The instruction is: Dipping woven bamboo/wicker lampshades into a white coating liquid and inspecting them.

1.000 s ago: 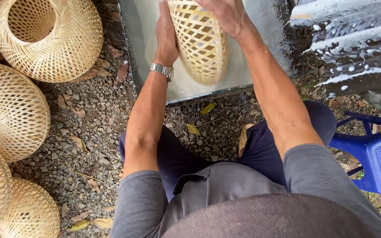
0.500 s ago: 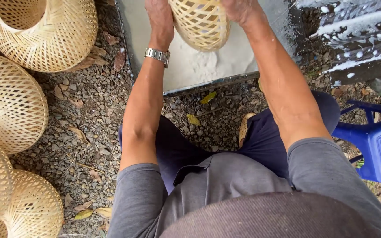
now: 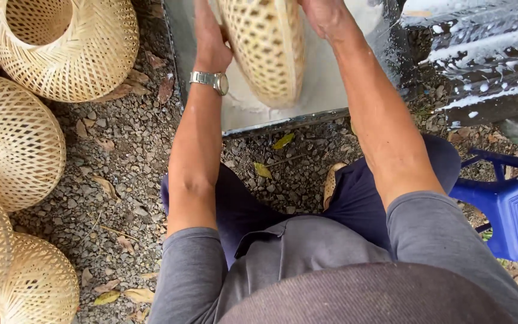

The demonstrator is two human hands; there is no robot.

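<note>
A pale woven bamboo basket (image 3: 265,48) is held between both my hands, partly dipped into a metal tray (image 3: 178,54) filled with milky white liquid. My left hand (image 3: 211,45), with a silver wristwatch on its wrist, presses the basket's left side. My right hand (image 3: 325,15) grips its upper right side near the top edge of the view. The basket's top is cut off by the frame.
Several similar woven baskets (image 3: 61,48) lie on the gravel at the left. A blue plastic stool (image 3: 511,210) stands at the right. A wet dark sheet (image 3: 481,54) splashed with white lies at the upper right. Dry leaves are scattered over the gravel.
The basket has come back down lower in view and turned between my hands, over the white liquid. My arms stay stretched forward.
</note>
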